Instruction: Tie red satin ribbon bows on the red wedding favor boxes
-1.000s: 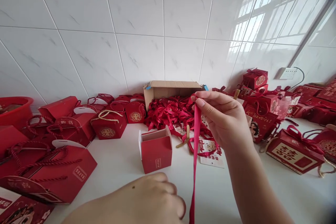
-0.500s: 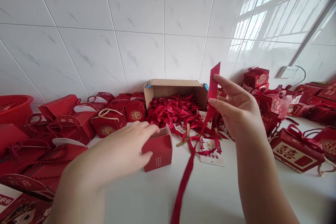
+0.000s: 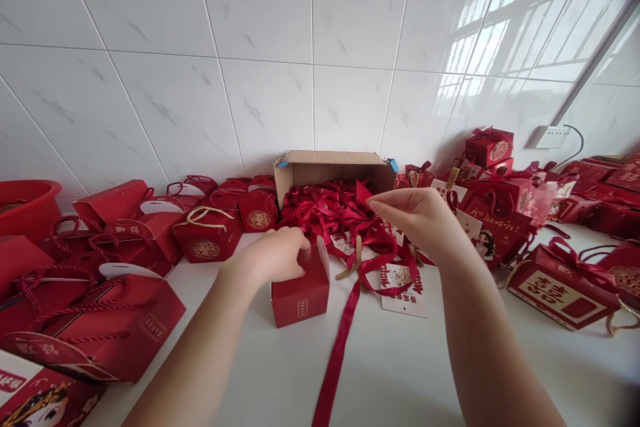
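A small red gift box point(image 3: 300, 293) stands upright on the white table, its white-edged flap raised on the right side. My left hand point(image 3: 277, 255) is at the box's upper left, fingers curled over the top edge; the fingertips are partly hidden. To the right, my right hand point(image 3: 413, 210) is closed in a pinch on the slanted end of a red ribbon point(image 3: 361, 195), in front of the heap of ribbons. A loose red ribbon strip point(image 3: 340, 347) runs down the table toward me, right of the box.
A cardboard box point(image 3: 335, 157) filled with red ribbons lies against the tiled wall. Red boxes with rope handles point(image 3: 207, 240) crowd the left, near a red basin point(image 3: 30, 203). Bow-tied boxes point(image 3: 565, 283) are on the right. A printed card point(image 3: 405, 303) lies near the middle.
My right hand has moved left and lower with the ribbon end. My left hand has shifted from beside the box to its top edge. The box has stayed in place.
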The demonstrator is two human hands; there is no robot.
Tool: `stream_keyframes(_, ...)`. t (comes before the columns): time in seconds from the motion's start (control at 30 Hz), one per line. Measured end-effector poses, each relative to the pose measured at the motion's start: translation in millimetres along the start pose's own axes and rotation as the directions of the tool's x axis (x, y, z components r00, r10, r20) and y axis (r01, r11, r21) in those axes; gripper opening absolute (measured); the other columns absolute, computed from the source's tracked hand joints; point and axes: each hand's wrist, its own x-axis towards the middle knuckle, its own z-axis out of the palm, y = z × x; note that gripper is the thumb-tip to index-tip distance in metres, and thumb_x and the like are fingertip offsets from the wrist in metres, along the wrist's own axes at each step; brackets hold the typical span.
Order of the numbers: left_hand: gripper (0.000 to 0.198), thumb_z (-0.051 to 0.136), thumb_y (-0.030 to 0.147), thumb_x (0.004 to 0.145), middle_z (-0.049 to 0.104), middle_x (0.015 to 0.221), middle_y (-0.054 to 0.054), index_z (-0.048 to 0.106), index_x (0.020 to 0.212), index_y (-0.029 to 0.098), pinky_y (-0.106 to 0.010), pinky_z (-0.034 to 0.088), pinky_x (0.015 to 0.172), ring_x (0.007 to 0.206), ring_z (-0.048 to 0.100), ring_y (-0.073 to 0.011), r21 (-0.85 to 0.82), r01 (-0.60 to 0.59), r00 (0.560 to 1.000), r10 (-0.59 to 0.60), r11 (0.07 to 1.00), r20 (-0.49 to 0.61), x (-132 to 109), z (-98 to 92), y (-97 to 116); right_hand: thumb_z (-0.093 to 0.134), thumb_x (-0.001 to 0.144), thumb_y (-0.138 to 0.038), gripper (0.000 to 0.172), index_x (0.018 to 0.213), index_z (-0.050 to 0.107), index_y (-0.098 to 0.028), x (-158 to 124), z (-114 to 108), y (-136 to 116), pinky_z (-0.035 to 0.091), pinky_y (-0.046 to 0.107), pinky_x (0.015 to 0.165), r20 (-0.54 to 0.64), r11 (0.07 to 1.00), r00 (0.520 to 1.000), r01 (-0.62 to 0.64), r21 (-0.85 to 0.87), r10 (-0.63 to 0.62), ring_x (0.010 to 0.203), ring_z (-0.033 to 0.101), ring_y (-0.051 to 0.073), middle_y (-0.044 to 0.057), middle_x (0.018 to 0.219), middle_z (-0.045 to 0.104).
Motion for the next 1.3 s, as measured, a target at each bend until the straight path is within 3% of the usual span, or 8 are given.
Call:
stream_keyframes(0.07, 0.020, 0.060, 0.028, 0.066, 0.063, 0.113, -0.006, 0.065, 0.085, 0.025, -0.031, 0.047, 0.068, 0.098, 0.060, -0.0282, 0.009, 0.010, 1.000, -0.010, 1.000, 0.017, 3.4, 1.3, -1.8, 0.068, 0.076, -0.032, 0.020, 0.088, 0.074, -0.017, 3.8, 3.3, 6.4, 0.054, 0.034, 0.072, 0.138, 0.999, 0.990, -0.042, 0.018, 0.040, 0.078, 0.067, 0.020, 0.006, 0.082, 0.073)
stream_keyframes(0.23, 0.020, 0.059, 0.028, 0.069, 0.068, 0.098, -0.001, 0.064, 0.088, 0.027, -0.027, 0.044, 0.056, 0.081, 0.063, -0.0235, -0.050, -0.035, 0.992, 0.041, 0.998, 0.120, 5.5, -2.3, -2.9, 0.064, 0.076, -0.025, 0.015, 0.089, 0.067, -0.017, 14.8, 13.9, 28.6, 0.052, 0.029, 0.070, 0.391, 0.998, 0.918, -0.058, -0.032, 0.066, 0.076, 0.065, 0.016, 0.004, 0.082, 0.070)
stream_keyframes(0.33, 0.029, 0.062, 0.027, 0.067, 0.067, 0.105, 0.001, 0.065, 0.096, 0.031, -0.027, 0.045, 0.061, 0.088, 0.062, -0.0242, -0.038, -0.099, 0.989, 0.102, 0.994, 0.110, 4.2, -4.4, -1.2, 0.063, 0.074, -0.022, 0.016, 0.089, 0.066, -0.017, 17.4, 16.0, 33.2, 0.049, 0.026, 0.063, 0.561, 0.989, 0.819, -0.045, -0.142, 0.118, 0.070, 0.063, 0.015, 0.003, 0.078, 0.069)
stream_keyframes(0.43, 0.028, 0.062, 0.027, 0.066, 0.066, 0.106, 0.001, 0.067, 0.093, 0.033, -0.028, 0.047, 0.064, 0.092, 0.062, -0.0255, -0.031, -0.133, 0.983, 0.136, 0.991, 0.126, 3.8, -3.3, -0.5, 0.064, 0.072, -0.020, 0.017, 0.088, 0.070, -0.018, 16.2, 15.0, 29.5, 0.048, 0.026, 0.064, 0.686, 0.972, 0.707, -0.006, -0.235, 0.170, 0.072, 0.064, 0.016, 0.004, 0.081, 0.071)
stream_keyframes(0.53, 0.025, 0.061, 0.029, 0.066, 0.064, 0.102, -0.001, 0.069, 0.088, 0.035, -0.029, 0.047, 0.064, 0.092, 0.062, -0.0272, -0.024, -0.127, 0.983, 0.129, 0.992, 0.131, 4.2, -1.3, -0.4, 0.065, 0.073, -0.022, 0.018, 0.088, 0.072, -0.018, 14.0, 13.7, 24.4, 0.049, 0.027, 0.066, 0.739, 0.970, 0.647, -0.001, -0.243, 0.186, 0.074, 0.065, 0.017, 0.004, 0.082, 0.072)
stream_keyframes(0.77, 0.029, 0.059, 0.026, 0.064, 0.067, 0.095, -0.001, 0.069, 0.090, 0.033, -0.026, 0.040, 0.052, 0.079, 0.065, -0.0243, -0.028, -0.153, 0.976, 0.156, 0.988, 0.152, 2.1, -3.8, 4.1, 0.063, 0.076, -0.031, 0.019, 0.086, 0.074, -0.017, 11.1, 13.0, 22.9, 0.047, 0.024, 0.061, 0.769, 0.981, 0.626, 0.031, -0.190, 0.129, 0.069, 0.062, 0.015, 0.003, 0.077, 0.071)
stream_keyframes(1.03, 0.029, 0.057, 0.020, 0.064, 0.070, 0.084, 0.001, 0.069, 0.088, 0.030, -0.025, 0.037, 0.050, 0.074, 0.063, -0.0227, -0.065, -0.146, 0.973, 0.155, 0.987, 0.171, -3.1, -4.5, 8.9, 0.064, 0.075, -0.033, 0.020, 0.079, 0.073, -0.015, 14.2, 17.3, 27.3, 0.041, 0.023, 0.053, 0.758, 0.980, 0.640, 0.041, -0.197, 0.126, 0.058, 0.053, 0.011, 0.003, 0.070, 0.067)
stream_keyframes(1.3, 0.031, 0.057, 0.021, 0.065, 0.071, 0.091, 0.001, 0.068, 0.092, 0.030, -0.026, 0.041, 0.055, 0.078, 0.064, -0.0233, -0.072, -0.137, 0.971, 0.149, 0.988, 0.188, -2.0, -2.9, 8.7, 0.064, 0.073, -0.033, 0.019, 0.076, 0.073, -0.017, 14.6, 18.8, 28.3, 0.038, 0.023, 0.054, 0.748, 0.978, 0.650, 0.038, -0.206, 0.132, 0.059, 0.049, 0.011, 0.001, 0.068, 0.064)
